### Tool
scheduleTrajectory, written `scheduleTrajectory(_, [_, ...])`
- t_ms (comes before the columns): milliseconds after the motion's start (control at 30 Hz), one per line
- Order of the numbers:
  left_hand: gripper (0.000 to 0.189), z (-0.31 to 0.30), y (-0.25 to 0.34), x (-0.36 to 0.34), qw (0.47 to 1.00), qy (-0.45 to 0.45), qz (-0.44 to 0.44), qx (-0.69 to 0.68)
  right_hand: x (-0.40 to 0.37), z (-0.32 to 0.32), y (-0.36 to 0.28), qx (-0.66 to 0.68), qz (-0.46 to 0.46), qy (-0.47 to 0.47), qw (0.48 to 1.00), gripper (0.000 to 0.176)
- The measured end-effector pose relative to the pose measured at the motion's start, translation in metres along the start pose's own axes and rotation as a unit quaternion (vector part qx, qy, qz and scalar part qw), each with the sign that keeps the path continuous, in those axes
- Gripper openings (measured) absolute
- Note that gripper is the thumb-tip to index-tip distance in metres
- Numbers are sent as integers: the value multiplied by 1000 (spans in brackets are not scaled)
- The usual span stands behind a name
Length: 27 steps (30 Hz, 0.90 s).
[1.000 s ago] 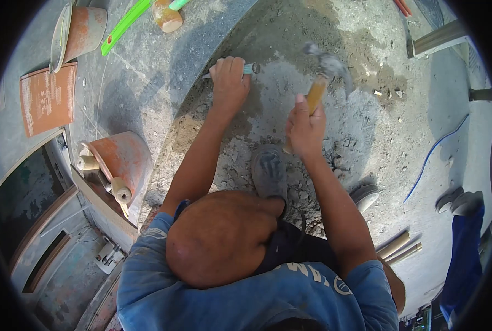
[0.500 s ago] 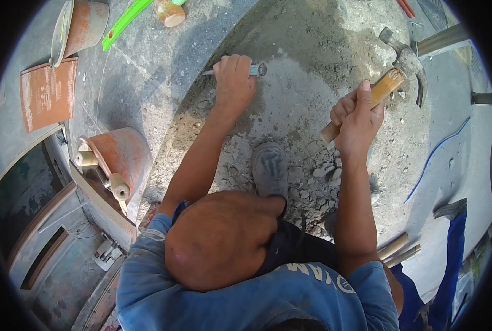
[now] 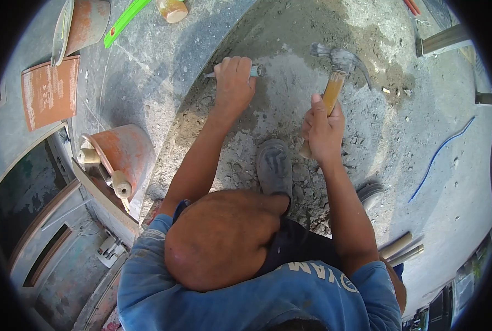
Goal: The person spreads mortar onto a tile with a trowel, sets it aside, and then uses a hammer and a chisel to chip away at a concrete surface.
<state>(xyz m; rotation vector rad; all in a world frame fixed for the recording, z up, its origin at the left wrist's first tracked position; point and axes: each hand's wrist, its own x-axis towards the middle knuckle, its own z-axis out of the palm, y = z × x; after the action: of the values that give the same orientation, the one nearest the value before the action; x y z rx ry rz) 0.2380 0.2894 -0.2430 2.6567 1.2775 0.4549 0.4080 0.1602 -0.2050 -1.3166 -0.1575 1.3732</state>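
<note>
My left hand (image 3: pixel 235 83) is closed around a chisel (image 3: pixel 255 71). Its blunt struck end sticks out on the right of the fist, and the thin tip points left at the edge of the grey slab (image 3: pixel 163 60). To the right, my right hand (image 3: pixel 324 132) grips the wooden handle of a claw hammer (image 3: pixel 334 91). The hammer's metal head is up and to the right of the chisel, apart from it. Broken rubble (image 3: pixel 306 176) lies on the ground below the hands, around my shoe (image 3: pixel 274 165).
Left, a dusty bucket (image 3: pixel 127 149) holds wooden-handled tools. Beyond it are an orange-brown sheet (image 3: pixel 50 91), another bucket (image 3: pixel 89 25) and a bright green strip (image 3: pixel 125 22). A blue cord (image 3: pixel 439 149) and wooden posts (image 3: pixel 444 39) are on the right.
The hammer has swung left, closer to the chisel, with my right hand. My left hand and chisel are nearly still. Another person's blue-trousered legs at the right have mostly left view.
</note>
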Motion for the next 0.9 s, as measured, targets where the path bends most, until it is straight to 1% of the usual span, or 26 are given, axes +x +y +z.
scheduleTrajectory(33, [30, 1, 1, -1, 1000, -1, 0, 1, 3, -1, -14, 32, -20, 29, 999, 25])
scheduleTrajectory(67, [30, 2, 2, -3, 1000, -1, -1, -5, 4, -2, -26, 31, -19, 29, 999, 25])
scheduleTrajectory(133, [29, 4, 1, -1, 1000, 7, -2, -10, 9, -1, -44, 88, -95, 97, 987, 26])
scheduleTrajectory(200, [28, 3, -3, -3, 1000, 7, 8, -15, 8, 2, -45, 84, -106, 96, 986, 26])
scheduleTrajectory(233, [28, 3, -5, -5, 1000, 12, 3, -12, 7, 4, -44, 82, -115, 97, 985, 25])
scheduleTrajectory(267, [27, 4, -7, -6, 1000, -1, -7, -24, 5, 6, -39, 79, -116, 87, 986, 25])
scheduleTrajectory(300, [27, 5, -9, -7, 999, -13, -19, -36, 3, 9, -31, 60, -95, 72, 991, 24])
scheduleTrajectory(333, [27, 8, -10, -10, 999, -5, -28, -31, 1, 11, -23, 40, -74, 56, 995, 23])
scheduleTrajectory(400, [29, 17, -11, -20, 995, -16, -65, -77, -4, 15, -13, 17, -61, 37, 997, 23])
scheduleTrajectory(433, [29, 20, -14, -31, 994, -8, -74, -75, -6, 16, -10, -1, -49, 29, 998, 24])
scheduleTrajectory(500, [32, 25, -20, -48, 996, -47, -62, -43, -7, 16, -10, 0, -54, 11, 999, 23])
scheduleTrajectory(600, [31, 20, -15, -62, 995, -48, -66, -58, -5, 15, -20, -13, -67, 3, 998, 23])
scheduleTrajectory(667, [30, 18, -19, -57, 995, -31, -63, -65, -1, 18, -29, -28, -79, 3, 996, 23])
scheduleTrajectory(733, [28, 20, -26, -55, 995, -16, -60, -73, 2, 20, -36, -34, -96, 36, 994, 23])
scheduleTrajectory(800, [25, 23, -33, -55, 997, 27, -38, -54, 3, 21, -40, -34, -105, 27, 994, 25])
scheduleTrajectory(833, [25, 26, -33, -64, 997, 31, -43, -54, 2, 22, -42, -33, -106, 24, 994, 25])
scheduleTrajectory(900, [29, 30, -30, -89, 995, 7, -71, -67, 1, 22, -45, -38, -110, 13, 993, 26])
